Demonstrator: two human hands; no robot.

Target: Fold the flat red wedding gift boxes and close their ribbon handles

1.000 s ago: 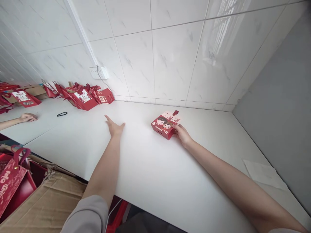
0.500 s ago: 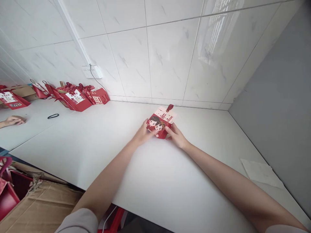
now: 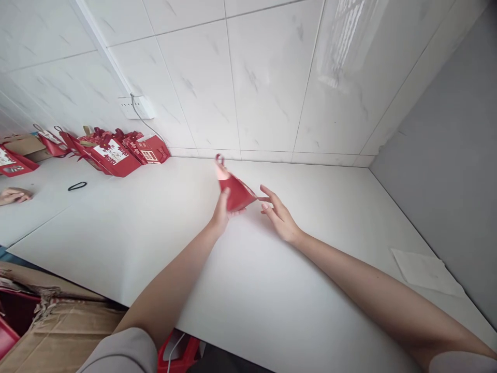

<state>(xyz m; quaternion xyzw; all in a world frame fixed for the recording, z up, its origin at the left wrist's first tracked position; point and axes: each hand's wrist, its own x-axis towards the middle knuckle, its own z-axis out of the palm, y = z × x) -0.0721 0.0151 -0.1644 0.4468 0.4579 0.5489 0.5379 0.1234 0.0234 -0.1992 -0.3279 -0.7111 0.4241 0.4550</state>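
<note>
A small red gift box [image 3: 237, 194] is turned side-on above the white table [image 3: 310, 290], its plain red side showing and a dark red ribbon loop at its top. My left hand [image 3: 222, 210] grips its lower left part, thumb on the near face and fingers beneath. My right hand [image 3: 281, 215] is just right of the box with its fingers apart; a fingertip is at or very near the box's right corner.
Several red boxes [image 3: 116, 158] stand along the wall at the left, near a socket [image 3: 135, 107]. A black loop [image 3: 77, 186] and another person's hand [image 3: 15, 195] are at the left. A cardboard box [image 3: 70, 331] sits lower left, a white sheet [image 3: 427, 272] at the right.
The box has turned from its printed front to its plain side and shifted left in my left hand. My right hand has let go and its fingers have spread.
</note>
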